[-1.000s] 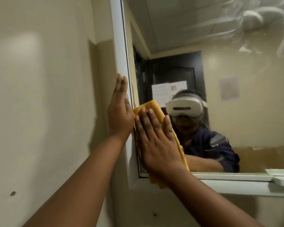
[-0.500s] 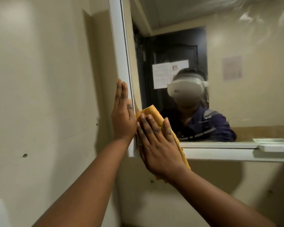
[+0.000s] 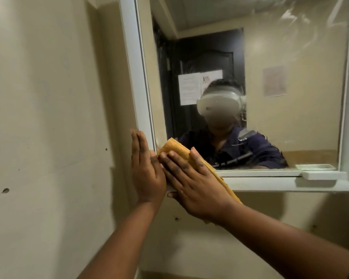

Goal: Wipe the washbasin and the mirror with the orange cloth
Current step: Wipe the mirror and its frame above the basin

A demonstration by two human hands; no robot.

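Right hand flat, fingers straight, pressing cloth on mirror corner; left hand flat, empty, against frame.

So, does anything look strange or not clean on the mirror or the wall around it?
Yes. The mirror carries whitish streaks near its upper right corner, unlike the clearer glass lower down. The wall shows small dark holes or marks on the left and below the frame. The orange cloth lies at the lower left corner.
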